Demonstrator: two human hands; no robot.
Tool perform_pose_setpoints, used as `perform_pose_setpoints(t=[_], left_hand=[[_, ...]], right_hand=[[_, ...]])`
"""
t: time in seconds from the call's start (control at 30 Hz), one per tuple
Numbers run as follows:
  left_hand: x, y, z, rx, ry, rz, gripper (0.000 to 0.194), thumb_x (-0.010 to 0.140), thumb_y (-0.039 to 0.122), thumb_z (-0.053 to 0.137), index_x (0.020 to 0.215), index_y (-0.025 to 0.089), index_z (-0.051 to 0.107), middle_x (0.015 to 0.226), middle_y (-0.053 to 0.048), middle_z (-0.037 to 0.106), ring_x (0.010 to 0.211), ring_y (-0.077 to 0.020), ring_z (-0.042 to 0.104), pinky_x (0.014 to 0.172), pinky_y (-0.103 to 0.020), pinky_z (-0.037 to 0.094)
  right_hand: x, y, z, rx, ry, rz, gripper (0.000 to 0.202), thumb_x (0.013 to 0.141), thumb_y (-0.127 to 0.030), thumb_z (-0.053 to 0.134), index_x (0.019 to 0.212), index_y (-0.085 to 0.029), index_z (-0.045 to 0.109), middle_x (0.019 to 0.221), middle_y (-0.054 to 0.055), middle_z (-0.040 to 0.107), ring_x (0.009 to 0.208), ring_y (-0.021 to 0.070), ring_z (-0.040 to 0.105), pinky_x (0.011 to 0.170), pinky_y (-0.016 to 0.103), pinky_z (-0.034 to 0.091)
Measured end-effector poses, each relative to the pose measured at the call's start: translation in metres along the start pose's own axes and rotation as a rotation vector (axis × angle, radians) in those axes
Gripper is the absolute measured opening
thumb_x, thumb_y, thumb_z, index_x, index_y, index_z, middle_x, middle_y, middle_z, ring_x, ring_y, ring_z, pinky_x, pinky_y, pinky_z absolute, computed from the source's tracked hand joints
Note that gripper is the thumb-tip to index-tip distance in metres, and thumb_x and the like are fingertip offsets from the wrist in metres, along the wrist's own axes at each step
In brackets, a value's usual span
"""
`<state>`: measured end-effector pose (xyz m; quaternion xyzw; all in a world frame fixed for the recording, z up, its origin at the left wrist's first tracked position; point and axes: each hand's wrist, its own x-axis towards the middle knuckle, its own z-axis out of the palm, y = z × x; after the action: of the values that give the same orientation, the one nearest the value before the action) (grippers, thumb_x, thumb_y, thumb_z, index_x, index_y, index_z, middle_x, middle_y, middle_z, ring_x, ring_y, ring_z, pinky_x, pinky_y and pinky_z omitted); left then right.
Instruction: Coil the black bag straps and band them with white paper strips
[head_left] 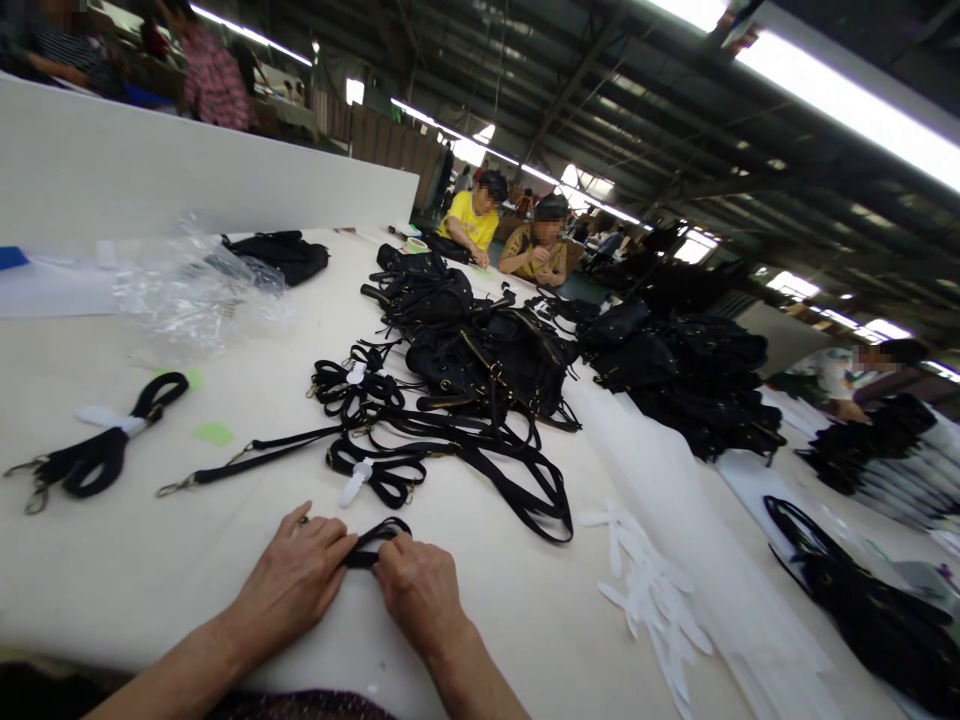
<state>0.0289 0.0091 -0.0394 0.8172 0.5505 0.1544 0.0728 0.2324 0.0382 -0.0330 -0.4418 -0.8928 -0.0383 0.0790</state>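
Between my two hands a black strap (367, 550) lies folded in loops on the pale table (187, 560). My left hand (304, 565) presses on its left end, fingers bent and together, with a ring on one finger. The fingers of my right hand (420, 585) are curled round the strap's right end. Just beyond my hands is a strap bundle (390, 470) held by a white band (357, 480), and loose black straps (517, 480) trail to the right. Another banded strap bundle (94, 460) with metal hooks lies at the left.
Black bags (480, 340) are heaped mid-table, more (675, 370) at the right. White strips (656, 600) lie right of my hands, beside white sheeting (675, 520). Clear plastic (202, 290) sits back left. Two people (472, 215) work at the far end.
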Motion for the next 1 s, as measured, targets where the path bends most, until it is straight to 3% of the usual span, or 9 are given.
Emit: perform_pose_setpoints(t=[0.13,0.2,0.27,0.33,0.43,0.57,0.67,0.87,1.0], left_hand=[[0.000,-0.004,0.003,-0.011,0.063,0.024,0.025,0.092,0.014,0.046,0.106,0.026,0.064,0.100,-0.002,0.066,0.099,-0.0204,0.061,0.113,-0.054,0.025],[-0.001,-0.006,0.007,-0.026,0.076,0.034,0.030,0.092,0.013,0.047,0.113,0.027,0.062,0.099,-0.002,0.066,0.099,-0.0205,0.061,0.112,-0.055,0.026],[-0.001,-0.008,0.010,-0.049,0.066,0.032,0.034,0.092,0.013,0.047,0.118,0.029,0.061,0.099,-0.002,0.066,0.099,-0.0209,0.062,0.111,-0.057,0.028],[0.000,-0.014,0.009,-0.097,0.032,0.032,0.035,0.092,0.015,0.049,0.120,0.031,0.061,0.099,-0.002,0.067,0.099,-0.0210,0.063,0.111,-0.056,0.031],[0.003,-0.032,-0.004,-0.273,0.002,0.009,0.034,0.092,0.029,0.055,0.125,0.033,0.060,0.109,-0.002,0.070,0.105,-0.0212,0.064,0.109,-0.047,0.040],[0.002,-0.067,-0.036,-0.516,0.090,-0.187,0.038,0.097,0.044,0.044,0.127,0.028,0.060,0.128,-0.002,0.066,0.118,-0.0189,0.061,0.102,-0.029,0.049],[-0.003,-0.074,-0.046,-0.454,0.132,-0.187,0.040,0.096,0.047,0.047,0.128,0.028,0.060,0.132,-0.002,0.064,0.122,-0.0207,0.058,0.106,-0.031,0.046],[-0.009,-0.037,-0.010,-0.164,-0.015,-0.007,0.065,0.084,0.051,0.064,0.143,0.035,0.043,0.147,-0.005,0.050,0.139,-0.0329,0.040,0.116,-0.060,0.026],[-0.007,-0.034,0.000,-0.152,-0.070,0.025,0.052,0.084,0.036,0.063,0.135,0.034,0.050,0.139,-0.005,0.056,0.136,-0.0300,0.042,0.117,-0.059,0.018]], right_hand=[[0.007,0.002,-0.009,0.019,0.101,-0.082,0.009,0.087,-0.014,0.061,0.082,-0.021,0.059,0.113,0.003,0.069,0.087,0.0212,0.061,0.076,0.038,0.044],[0.013,0.006,-0.009,0.115,0.114,-0.133,0.008,0.086,-0.016,0.064,0.091,-0.021,0.061,0.137,0.003,0.058,0.110,0.0246,0.057,0.096,0.044,0.040],[0.021,0.009,-0.003,0.252,0.070,-0.165,0.025,0.084,-0.019,0.070,0.106,-0.024,0.061,0.138,0.002,0.057,0.122,0.0245,0.051,0.107,0.046,0.033],[0.027,0.013,0.006,0.384,-0.001,-0.158,0.035,0.081,-0.021,0.074,0.113,-0.027,0.060,0.119,-0.001,0.068,0.114,0.0207,0.056,0.102,0.040,0.037],[0.031,0.014,0.022,0.479,-0.027,-0.090,0.023,0.084,-0.023,0.073,0.106,-0.029,0.066,0.097,-0.003,0.072,0.095,0.0177,0.060,0.088,0.034,0.043],[0.028,0.011,0.031,0.504,0.025,-0.013,0.021,0.084,-0.024,0.073,0.103,-0.030,0.068,0.095,-0.002,0.072,0.093,0.0192,0.059,0.084,0.032,0.044],[0.026,0.009,0.031,0.505,0.045,-0.008,0.021,0.084,-0.022,0.073,0.103,-0.030,0.068,0.095,-0.002,0.072,0.093,0.0186,0.058,0.084,0.031,0.044],[0.024,0.006,0.031,0.434,0.048,-0.008,0.019,0.086,-0.023,0.070,0.104,-0.028,0.067,0.096,-0.002,0.070,0.094,0.0168,0.058,0.087,0.029,0.044],[0.018,0.006,0.027,0.381,0.044,-0.053,0.023,0.088,-0.025,0.067,0.111,-0.028,0.064,0.098,0.000,0.070,0.093,0.0171,0.058,0.086,0.029,0.045]])
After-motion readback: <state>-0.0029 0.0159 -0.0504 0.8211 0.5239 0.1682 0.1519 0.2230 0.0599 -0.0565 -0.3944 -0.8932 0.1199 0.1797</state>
